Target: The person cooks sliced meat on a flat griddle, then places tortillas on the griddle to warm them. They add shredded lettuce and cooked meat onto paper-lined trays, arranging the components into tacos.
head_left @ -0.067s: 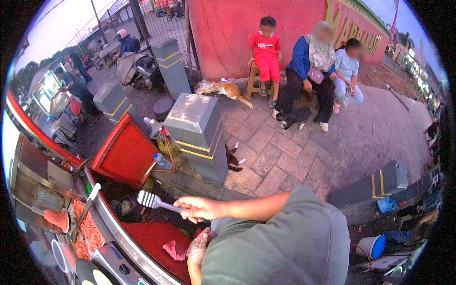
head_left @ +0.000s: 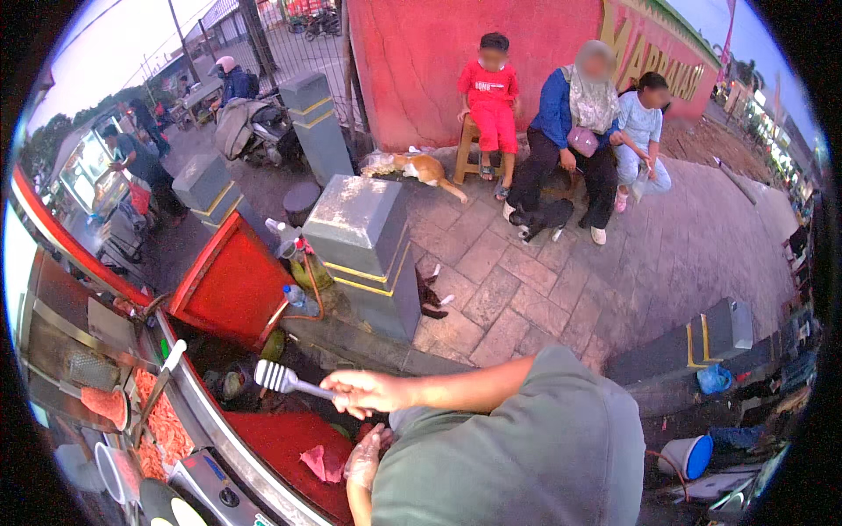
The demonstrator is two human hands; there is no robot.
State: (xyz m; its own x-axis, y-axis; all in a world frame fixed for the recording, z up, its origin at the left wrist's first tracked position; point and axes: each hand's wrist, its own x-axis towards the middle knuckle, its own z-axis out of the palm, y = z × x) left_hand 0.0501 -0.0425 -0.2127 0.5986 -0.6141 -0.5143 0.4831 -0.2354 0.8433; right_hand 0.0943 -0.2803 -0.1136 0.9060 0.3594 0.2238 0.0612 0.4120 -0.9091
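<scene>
A pale slotted spatula points to the left, its handle gripped in my right hand. Lower down, close against my grey-green shirt, is my left hand. Its fingers look loosely stretched, and I make out nothing in them; the shirt hides part of it. A pink cloth lies beside that hand on a red surface. At the left, the cart's metal edge runs past a tray of orange shreds. A tool with a white handle leans across the tray.
A white cup and a grey appliance stand on the cart. Ahead are grey posts and a red panel. Three seated people and several cats occupy the pavement. A white bucket stands at the right.
My right hand and the spatula sit very slightly lower. The left hand has hardly moved.
</scene>
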